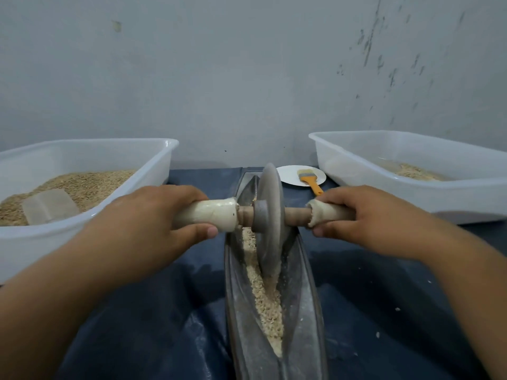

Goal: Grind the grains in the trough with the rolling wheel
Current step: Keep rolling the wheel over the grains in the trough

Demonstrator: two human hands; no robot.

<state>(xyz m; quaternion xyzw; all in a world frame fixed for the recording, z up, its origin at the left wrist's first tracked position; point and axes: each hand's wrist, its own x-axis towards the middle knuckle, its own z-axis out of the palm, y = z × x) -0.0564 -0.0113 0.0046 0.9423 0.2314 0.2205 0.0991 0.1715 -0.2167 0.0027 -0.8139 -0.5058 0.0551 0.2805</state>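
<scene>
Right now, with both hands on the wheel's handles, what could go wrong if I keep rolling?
1. Grains are piled up the sides of the narrow trough; a hard push with the wheel may throw more onto the blue cloth, where bits already lie.
2. The right hand holds a frayed handle wrap, which could slip.

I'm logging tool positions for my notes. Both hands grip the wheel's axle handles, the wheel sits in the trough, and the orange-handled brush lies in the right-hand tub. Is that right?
Not quite. The brush lies on the white plate behind the trough, not in the right tub, as the head view shows. The rest holds: the left hand and right hand grip the handles, and the wheel sits in the trough.
</scene>
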